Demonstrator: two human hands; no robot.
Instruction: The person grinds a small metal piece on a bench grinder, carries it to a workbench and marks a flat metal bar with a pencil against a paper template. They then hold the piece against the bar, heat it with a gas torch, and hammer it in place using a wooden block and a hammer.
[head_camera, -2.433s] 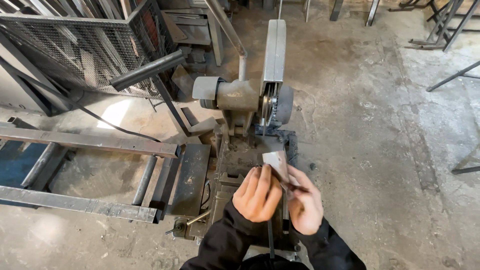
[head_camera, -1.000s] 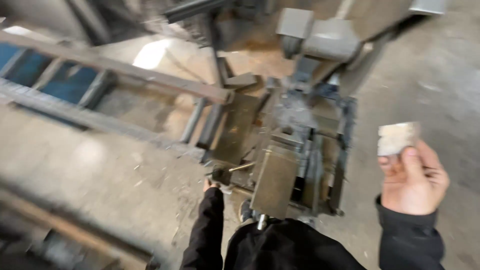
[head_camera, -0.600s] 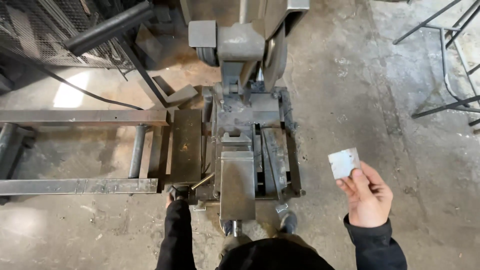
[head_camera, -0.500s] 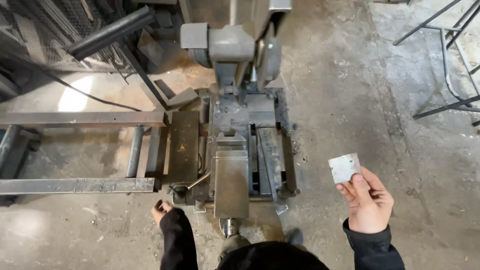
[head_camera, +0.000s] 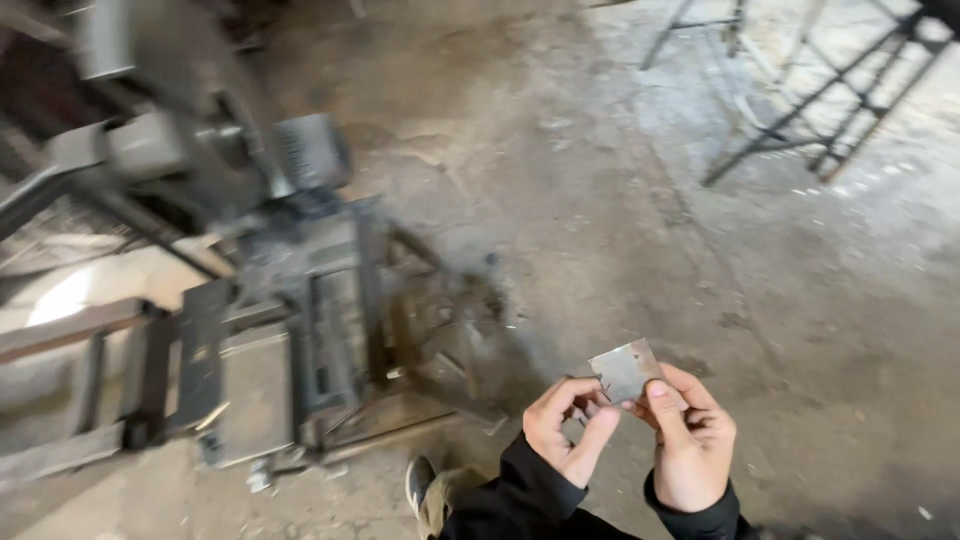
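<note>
A small square grey metal plate (head_camera: 625, 370) is held up in front of me over the concrete floor. My right hand (head_camera: 690, 440) grips it from below and the right, thumb on its face. Fingertips of my left hand (head_camera: 568, 428) touch the plate's lower left edge. Both arms wear black sleeves. The metal cut-off saw (head_camera: 290, 300) stands on the floor to the left of my hands, blurred by camera motion.
A long steel frame (head_camera: 90, 330) extends left from the saw. Thin metal stands (head_camera: 790, 110) rise at the upper right. My shoe (head_camera: 425, 485) shows near the bottom by the saw's base. Dusty concrete floor (head_camera: 620, 220) spreads to the right.
The view has swung right, away from the saw. My left hand left the saw's front and came up to the plate, which my right hand brought toward the middle.
</note>
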